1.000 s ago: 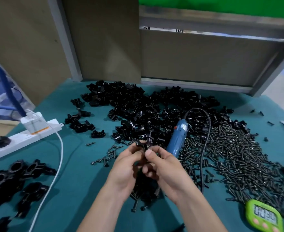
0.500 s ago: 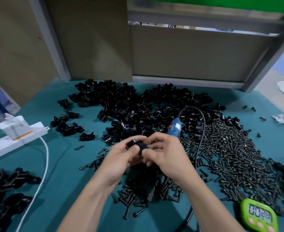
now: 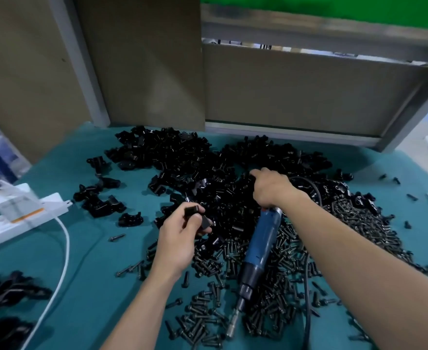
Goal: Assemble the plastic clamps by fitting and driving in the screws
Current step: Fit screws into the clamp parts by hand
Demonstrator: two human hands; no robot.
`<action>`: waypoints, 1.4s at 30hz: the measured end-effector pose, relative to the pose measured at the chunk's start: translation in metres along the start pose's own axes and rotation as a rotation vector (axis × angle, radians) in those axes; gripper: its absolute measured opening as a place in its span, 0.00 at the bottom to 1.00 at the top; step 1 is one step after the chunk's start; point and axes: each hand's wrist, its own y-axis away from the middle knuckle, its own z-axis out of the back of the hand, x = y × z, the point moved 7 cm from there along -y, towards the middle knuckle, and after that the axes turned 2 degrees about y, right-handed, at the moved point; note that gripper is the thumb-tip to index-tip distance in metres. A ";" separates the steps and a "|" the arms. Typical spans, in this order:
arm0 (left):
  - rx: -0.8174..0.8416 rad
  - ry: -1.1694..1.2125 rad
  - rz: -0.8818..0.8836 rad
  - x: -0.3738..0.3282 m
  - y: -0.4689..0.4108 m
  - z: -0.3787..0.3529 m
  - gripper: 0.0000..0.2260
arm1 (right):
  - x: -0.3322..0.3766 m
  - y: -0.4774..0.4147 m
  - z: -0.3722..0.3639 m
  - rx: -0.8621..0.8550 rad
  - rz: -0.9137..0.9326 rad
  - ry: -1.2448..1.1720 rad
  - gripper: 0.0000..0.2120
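Judging from the clamp piece (image 3: 191,211) pinched in the left hand (image 3: 180,234) and the loose pile (image 3: 182,157) under the right hand (image 3: 268,188), grip undeterminable, most assembly was deemed outstanding.

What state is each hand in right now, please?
Left hand: holding a small black plastic clamp piece.
Right hand: fingers curled into the pile of black clamp parts; grip cannot be told.
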 end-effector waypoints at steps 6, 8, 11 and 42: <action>0.011 0.049 0.021 0.002 -0.007 -0.001 0.15 | 0.006 -0.017 0.002 -0.053 0.065 -0.066 0.25; 0.022 0.073 0.034 0.002 -0.009 0.000 0.16 | 0.003 -0.011 0.005 -0.146 0.051 -0.122 0.22; 0.031 0.110 0.042 0.002 -0.011 0.000 0.17 | -0.008 0.004 0.016 -0.311 0.002 -0.255 0.14; 0.141 0.109 -0.272 -0.020 0.014 -0.019 0.08 | 0.071 0.153 -0.018 -0.067 0.140 -1.206 0.12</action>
